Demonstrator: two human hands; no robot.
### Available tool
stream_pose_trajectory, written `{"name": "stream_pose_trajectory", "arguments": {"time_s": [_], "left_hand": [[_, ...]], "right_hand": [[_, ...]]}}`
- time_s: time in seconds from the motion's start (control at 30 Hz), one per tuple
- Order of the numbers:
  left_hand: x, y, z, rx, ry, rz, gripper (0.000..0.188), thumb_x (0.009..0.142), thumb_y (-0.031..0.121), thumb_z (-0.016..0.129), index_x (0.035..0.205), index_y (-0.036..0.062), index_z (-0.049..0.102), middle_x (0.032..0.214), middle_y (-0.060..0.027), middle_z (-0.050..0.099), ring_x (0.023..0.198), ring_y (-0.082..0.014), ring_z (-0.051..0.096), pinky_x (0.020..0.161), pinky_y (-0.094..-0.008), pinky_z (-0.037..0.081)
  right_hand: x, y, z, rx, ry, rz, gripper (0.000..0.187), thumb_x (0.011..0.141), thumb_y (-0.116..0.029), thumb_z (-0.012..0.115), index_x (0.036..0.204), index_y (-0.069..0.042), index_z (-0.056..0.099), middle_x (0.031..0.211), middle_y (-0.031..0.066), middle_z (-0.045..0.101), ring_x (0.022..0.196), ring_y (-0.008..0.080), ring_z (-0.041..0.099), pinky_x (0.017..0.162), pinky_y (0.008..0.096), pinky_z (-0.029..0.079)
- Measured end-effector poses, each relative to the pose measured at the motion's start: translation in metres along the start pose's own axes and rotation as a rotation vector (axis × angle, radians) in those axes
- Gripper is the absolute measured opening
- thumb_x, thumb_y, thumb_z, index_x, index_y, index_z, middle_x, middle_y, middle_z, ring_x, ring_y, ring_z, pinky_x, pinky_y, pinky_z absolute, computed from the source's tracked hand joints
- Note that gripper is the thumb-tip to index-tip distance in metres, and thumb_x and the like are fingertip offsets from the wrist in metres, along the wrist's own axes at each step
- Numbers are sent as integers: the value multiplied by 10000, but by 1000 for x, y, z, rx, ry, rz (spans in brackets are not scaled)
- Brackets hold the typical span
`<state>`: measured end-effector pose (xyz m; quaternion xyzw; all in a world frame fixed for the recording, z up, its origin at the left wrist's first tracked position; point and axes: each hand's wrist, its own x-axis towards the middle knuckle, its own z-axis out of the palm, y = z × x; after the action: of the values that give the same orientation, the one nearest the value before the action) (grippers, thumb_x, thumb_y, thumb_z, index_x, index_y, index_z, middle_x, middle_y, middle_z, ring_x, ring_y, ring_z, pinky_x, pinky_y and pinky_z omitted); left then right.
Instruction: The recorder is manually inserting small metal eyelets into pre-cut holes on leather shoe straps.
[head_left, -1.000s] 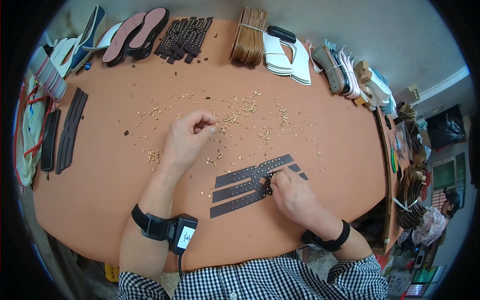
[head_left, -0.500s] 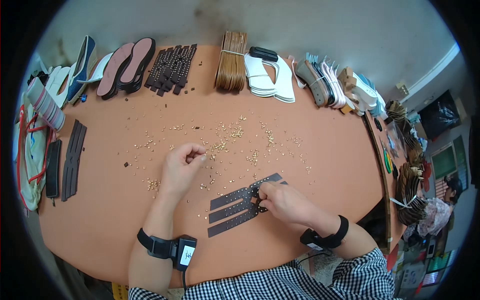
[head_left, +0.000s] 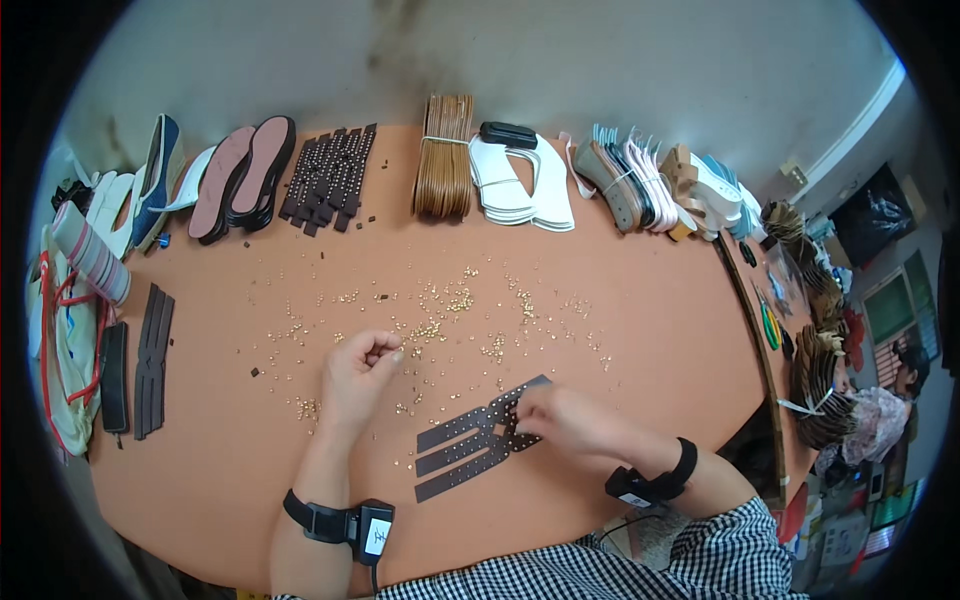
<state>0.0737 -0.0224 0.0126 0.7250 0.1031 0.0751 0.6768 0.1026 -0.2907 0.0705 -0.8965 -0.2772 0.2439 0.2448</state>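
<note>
Three dark perforated straps (head_left: 480, 440), fanned side by side, lie near the bench's (head_left: 650, 330) near edge, a little right of its middle. My right hand (head_left: 560, 420) lies over their far ends, fingers curled down onto the holes. Over the last second the straps have stayed put while this hand has crept from their right ends toward the top strap's tip; I judge the studding is moving along the row rather than finishing.

My left hand (head_left: 358, 375) is loosely fisted, fingertips pinched together at the edge of the scattered brass studs (head_left: 450, 305). A second ago it sat the same way, so I read it as holding a stud or a few, though I cannot see any between the fingers.

The studs spread across the middle of the bench. Along the far edge run shoe soles (head_left: 240, 180), a heap of studded dark straps (head_left: 330, 175), a tan bundle of strips (head_left: 445, 170), white cut pieces (head_left: 520, 185) and stacked soles (head_left: 650, 185). At the left edge lie more dark strips (head_left: 150, 360).

Whether the right fingers grip a stud or merely press the strap I cannot tell; they cover the spot. The bench's right end is bent by the lens, and the clutter beyond it is too small to name.
</note>
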Motion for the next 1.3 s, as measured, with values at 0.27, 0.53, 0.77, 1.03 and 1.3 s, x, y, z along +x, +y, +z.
{"name": "stream_pose_trajectory", "arguments": {"time_s": [0.27, 0.53, 0.77, 1.03, 1.3], "left_hand": [[0, -2, 0, -55, -20, -11, 102, 831, -12, 616, 930, 11, 628, 743, 40, 554, 656, -29, 485, 597, -180, 411], [-2, -3, -2, -56, -13, -12, 92, 825, -7, 628, 917, -8, 635, 746, 28, 574, 659, -24, 505, 607, -172, 433], [-4, -4, -1, -5, -4, 10, 107, 813, -9, 636, 919, 1, 645, 774, 16, 580, 681, -44, 513, 614, -189, 445], [-23, 42, 3, 585, -240, 222, 145, 763, 132, 675, 889, 61, 668, 789, -82, 614, 670, -214, 598, 629, -316, 503], [-73, 49, 22, 1123, -324, 234, 298, 700, 199, 745, 932, 51, 629, 851, -122, 613, 761, -292, 619, 641, -395, 496]], "right_hand": [[35, 62, -33, -102, 414, 166, 147, 850, -105, 563, 926, 10, 612, 867, 194, 637, 811, 353, 623, 732, 409, 492], [51, 61, -25, -279, 379, 101, 128, 860, -117, 539, 898, 0, 575, 960, 177, 605, 857, 377, 600, 770, 430, 483], [57, 69, -26, -488, 321, 15, 188, 840, -125, 505, 909, 43, 555, 936, 259, 591, 760, 393, 632, 662, 458, 522], [59, 70, -21, -484, 375, 29, 141, 800, -99, 517, 843, 33, 541, 867, 244, 598, 717, 404, 629, 639, 465, 524], [55, 63, -14, -462, 465, -12, 114, 802, -83, 518, 812, 26, 547, 877, 232, 602, 739, 401, 632, 664, 480, 526]]}}
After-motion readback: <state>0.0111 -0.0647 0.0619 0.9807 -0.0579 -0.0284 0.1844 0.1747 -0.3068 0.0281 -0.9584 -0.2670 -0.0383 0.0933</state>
